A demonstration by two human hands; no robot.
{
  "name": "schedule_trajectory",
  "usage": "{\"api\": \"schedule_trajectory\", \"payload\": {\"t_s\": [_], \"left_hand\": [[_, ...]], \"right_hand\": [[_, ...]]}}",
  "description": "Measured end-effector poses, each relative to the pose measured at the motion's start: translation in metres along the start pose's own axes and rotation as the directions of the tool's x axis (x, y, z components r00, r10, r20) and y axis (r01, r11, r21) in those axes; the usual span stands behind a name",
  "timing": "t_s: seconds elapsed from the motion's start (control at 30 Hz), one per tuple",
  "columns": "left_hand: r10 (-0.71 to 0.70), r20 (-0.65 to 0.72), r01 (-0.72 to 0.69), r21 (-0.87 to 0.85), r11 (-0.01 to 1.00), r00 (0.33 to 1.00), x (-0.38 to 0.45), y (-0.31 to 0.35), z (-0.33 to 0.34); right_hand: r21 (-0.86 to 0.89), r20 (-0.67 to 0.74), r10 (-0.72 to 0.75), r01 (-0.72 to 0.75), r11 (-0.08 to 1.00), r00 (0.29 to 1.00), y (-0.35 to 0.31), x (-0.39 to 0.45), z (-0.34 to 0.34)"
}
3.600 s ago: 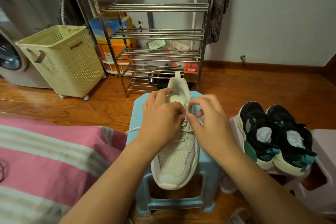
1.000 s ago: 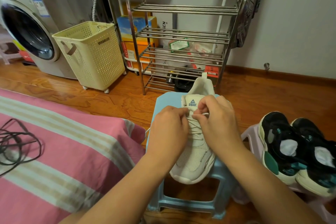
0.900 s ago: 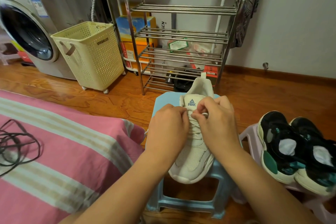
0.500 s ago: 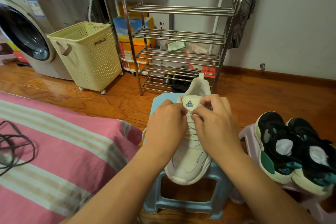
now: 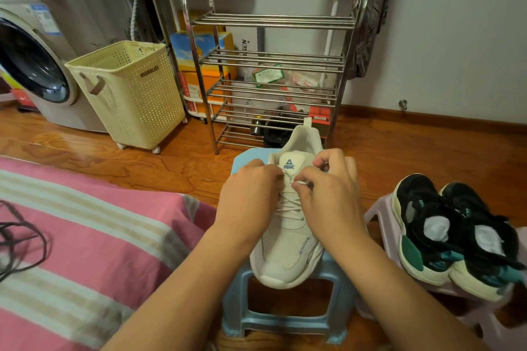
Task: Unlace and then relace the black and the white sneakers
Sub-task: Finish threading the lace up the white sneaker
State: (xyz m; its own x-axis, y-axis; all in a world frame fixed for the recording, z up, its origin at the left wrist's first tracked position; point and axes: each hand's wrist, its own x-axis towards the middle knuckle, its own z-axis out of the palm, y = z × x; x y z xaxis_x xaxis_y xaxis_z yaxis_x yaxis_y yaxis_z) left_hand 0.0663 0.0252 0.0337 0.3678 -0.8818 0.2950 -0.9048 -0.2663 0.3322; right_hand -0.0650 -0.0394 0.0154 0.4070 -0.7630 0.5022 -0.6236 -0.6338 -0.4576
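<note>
Lowest in the frame, two forearms reach up from the bottom edge over a pale blue stool (image 5: pixel 285 322). On the stool sits the white sneaker (image 5: pixel 288 245), toe toward the viewer, heel toward the metal rack.

At centre frame both hands meet over the top eyelets, just below the tongue label. The left hand (image 5: pixel 251 202) has its fingers curled inward with the tips at the lace (image 5: pixel 292 208); it seems to pinch a strand, though the knuckles hide the contact. The right hand (image 5: pixel 328 196) has thumb and forefinger closed on a short white lace end, its other fingers curled above.

The lace is soft, thin and limp, so it will likely need holding near its stiff tip to pass an eyelet. The shoe looks light and may slide on the smooth stool unless steadied at the collar or tongue.

At the right edge the black sneakers (image 5: pixel 456 236) stand as a pair on a lilac stool (image 5: pixel 379 211), untouched. At lower left lies a pink striped bedcover (image 5: pixel 85 236).

Further up are a cream laundry basket (image 5: pixel 128 94), a washing machine (image 5: pixel 31 65) at upper left, and the metal rack (image 5: pixel 271 74).
</note>
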Motion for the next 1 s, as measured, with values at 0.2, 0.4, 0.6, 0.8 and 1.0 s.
{"api": "schedule_trajectory", "payload": {"t_s": [0.2, 0.4, 0.6, 0.8, 1.0], "left_hand": [[-0.043, 0.026, 0.044, -0.058, 0.997, 0.999, 0.007, -0.003, 0.0], [-0.036, 0.109, 0.048, -0.116, 0.992, 0.993, 0.011, -0.003, 0.0], [-0.069, 0.07, 0.068, 0.024, 0.997, 0.995, 0.005, 0.008, 0.004], [0.112, -0.092, -0.095, 0.166, 0.981, 0.99, -0.006, 0.009, 0.005], [0.193, -0.183, -0.154, 0.205, 0.967, 0.964, -0.012, 0.013, 0.003]], "right_hand": [[-0.016, 0.03, 0.001, 0.0, 1.0, 1.0, -0.005, 0.004, 0.001], [-0.03, 0.057, 0.045, -0.043, 0.999, 0.997, -0.008, 0.008, 0.002], [-0.084, 0.056, 0.036, -0.031, 0.996, 0.998, -0.01, 0.007, 0.005], [-0.107, 0.077, 0.044, -0.035, 0.994, 0.996, -0.009, 0.007, 0.001], [-0.089, 0.108, 0.062, -0.052, 0.995, 0.992, -0.007, 0.007, -0.004]]}}
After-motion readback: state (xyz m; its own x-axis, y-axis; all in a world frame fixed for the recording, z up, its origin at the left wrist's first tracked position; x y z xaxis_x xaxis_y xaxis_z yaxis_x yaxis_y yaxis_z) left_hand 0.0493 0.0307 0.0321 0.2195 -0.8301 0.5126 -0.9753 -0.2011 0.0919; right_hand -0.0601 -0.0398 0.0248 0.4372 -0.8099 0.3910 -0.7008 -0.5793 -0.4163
